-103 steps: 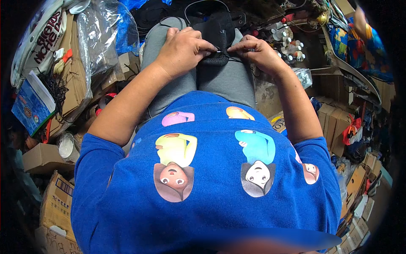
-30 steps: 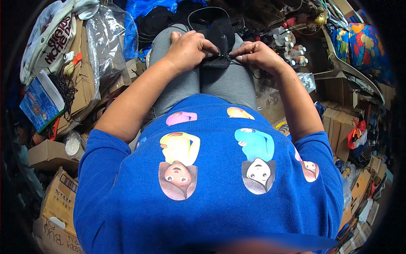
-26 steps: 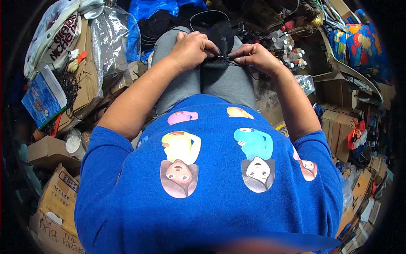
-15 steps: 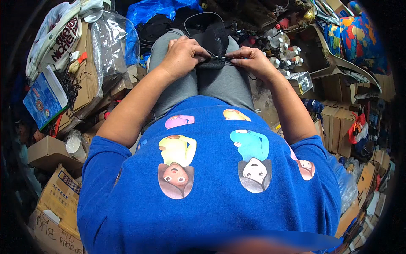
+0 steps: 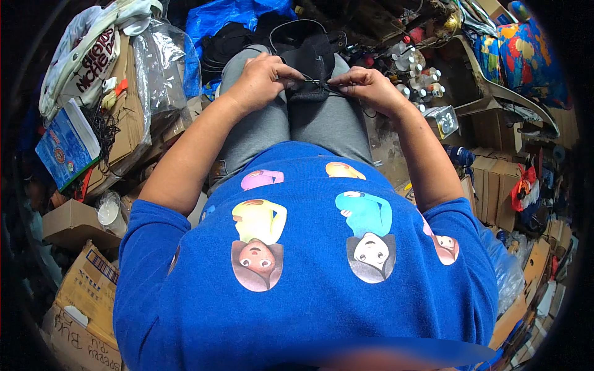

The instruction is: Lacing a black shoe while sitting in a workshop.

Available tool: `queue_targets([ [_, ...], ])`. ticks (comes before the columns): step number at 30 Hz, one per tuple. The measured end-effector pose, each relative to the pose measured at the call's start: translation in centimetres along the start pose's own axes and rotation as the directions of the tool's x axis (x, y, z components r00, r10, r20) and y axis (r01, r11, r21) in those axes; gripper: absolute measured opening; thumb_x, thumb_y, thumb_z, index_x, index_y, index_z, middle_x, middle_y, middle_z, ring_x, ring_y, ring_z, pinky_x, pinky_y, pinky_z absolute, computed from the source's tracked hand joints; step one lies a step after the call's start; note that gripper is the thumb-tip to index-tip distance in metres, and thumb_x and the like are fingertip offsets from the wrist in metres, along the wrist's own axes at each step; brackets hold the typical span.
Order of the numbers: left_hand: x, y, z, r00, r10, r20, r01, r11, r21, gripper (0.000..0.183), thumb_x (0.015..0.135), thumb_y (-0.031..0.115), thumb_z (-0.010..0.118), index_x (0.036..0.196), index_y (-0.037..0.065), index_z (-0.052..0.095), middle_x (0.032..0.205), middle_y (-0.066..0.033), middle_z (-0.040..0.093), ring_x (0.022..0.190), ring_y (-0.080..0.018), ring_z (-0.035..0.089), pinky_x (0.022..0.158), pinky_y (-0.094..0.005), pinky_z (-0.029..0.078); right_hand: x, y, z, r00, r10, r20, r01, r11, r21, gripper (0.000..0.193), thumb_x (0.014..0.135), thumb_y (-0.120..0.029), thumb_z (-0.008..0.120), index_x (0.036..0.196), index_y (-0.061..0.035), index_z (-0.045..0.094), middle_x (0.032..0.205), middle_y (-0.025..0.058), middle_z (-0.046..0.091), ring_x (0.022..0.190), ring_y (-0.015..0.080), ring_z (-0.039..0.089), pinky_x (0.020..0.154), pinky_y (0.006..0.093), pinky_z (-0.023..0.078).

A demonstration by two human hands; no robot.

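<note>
A black fabric piece [image 5: 314, 62] with a thicker padded-looking near edge lies across my lap, over the grey trousers [image 5: 257, 127]. Just above that edge runs a thin black cord [image 5: 317, 81], with a small shiny dark bit in its middle. My left hand [image 5: 265, 77] pinches it from the left between thumb and forefinger. From the right, my right hand [image 5: 366, 88] pinches it close to the shiny bit. Both hands have their fingers closed. What exactly the black piece is, I cannot make out.
Right of my knees stand several small bottles with white caps [image 5: 417, 80] and a clear plastic box [image 5: 443, 120]. Cardboard boxes [image 5: 77, 224] and a blue-covered book [image 5: 67, 145] lie at the left. Black items [image 5: 226, 49] and a blue sheet [image 5: 216, 17] sit beyond my knees.
My right hand has shifted slightly left and my fingertips have come a little closer together on the cord. The black piece stays on my lap.
</note>
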State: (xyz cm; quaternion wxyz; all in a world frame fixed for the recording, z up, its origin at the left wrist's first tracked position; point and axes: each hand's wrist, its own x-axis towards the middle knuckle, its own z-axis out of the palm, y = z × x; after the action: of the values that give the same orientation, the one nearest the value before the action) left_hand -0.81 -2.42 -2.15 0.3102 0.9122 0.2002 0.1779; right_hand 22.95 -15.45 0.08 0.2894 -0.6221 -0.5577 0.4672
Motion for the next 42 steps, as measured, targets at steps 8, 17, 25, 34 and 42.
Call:
queue_targets([
  [8,0.0,0.3,0.2,1.0,0.024,-0.003,-0.024,0.996,0.092,0.022,0.075,0.013,0.069,0.093,0.025,0.073,0.076,0.0002,0.056,0.084,-0.0204,0.052,0.08,-0.0333,0.038,0.2,-0.8,-0.2,1.0,-0.017,0.007,0.017,0.992,-0.123,0.026,0.08,-0.005,0.064,0.105,-0.0127,0.07,0.097,0.0071,0.061,0.092,0.0172,0.058,0.082,0.0277,0.046],
  [17,0.0,-0.2,0.4,1.0,0.005,0.01,-0.005,0.996,0.092,0.022,0.075,0.015,0.069,0.093,0.026,0.073,0.076,0.001,0.056,0.085,-0.0198,0.051,0.079,-0.035,0.037,0.4,-0.9,-0.3,1.0,-0.007,0.011,0.009,0.99,-0.139,0.026,0.081,-0.003,0.062,0.103,-0.0124,0.071,0.088,0.0014,0.056,0.086,0.0131,0.054,0.081,0.0252,0.042],
  [25,0.0,0.8,0.8,1.0,-0.012,0.007,0.012,0.997,0.075,0.02,0.076,0.019,0.068,0.093,0.027,0.073,0.078,0.0024,0.06,0.087,-0.0183,0.052,0.084,-0.0361,0.031,0.5,0.0,-0.5,0.999,0.017,0.043,-0.014,0.998,-0.066,0.027,0.08,-0.007,0.065,0.105,-0.0153,0.071,0.093,0.0052,0.06,0.09,0.016,0.057,0.082,0.0274,0.045],
  [34,-0.2,1.4,0.9,0.998,-0.048,0.042,0.046,0.998,0.046,0.018,0.075,0.019,0.069,0.091,0.026,0.073,0.083,0.004,0.063,0.093,-0.017,0.053,0.089,-0.0367,0.029,0.2,-0.3,0.1,0.999,0.012,0.038,-0.009,0.997,-0.077,0.025,0.079,-0.007,0.067,0.103,-0.0096,0.071,0.088,0.0014,0.058,0.083,0.012,0.054,0.079,0.0252,0.044],
  [42,0.0,0.9,0.5,0.995,-0.059,0.08,0.051,0.995,0.089,0.022,0.077,0.019,0.067,0.094,0.03,0.073,0.087,0.0036,0.064,0.097,-0.0196,0.051,0.092,-0.0389,0.029,0.2,-0.3,0.0,1.0,-0.014,0.023,0.016,0.997,-0.071,0.025,0.08,-0.005,0.065,0.105,-0.0088,0.07,0.089,0.0019,0.06,0.086,0.0119,0.056,0.083,0.0258,0.044],
])
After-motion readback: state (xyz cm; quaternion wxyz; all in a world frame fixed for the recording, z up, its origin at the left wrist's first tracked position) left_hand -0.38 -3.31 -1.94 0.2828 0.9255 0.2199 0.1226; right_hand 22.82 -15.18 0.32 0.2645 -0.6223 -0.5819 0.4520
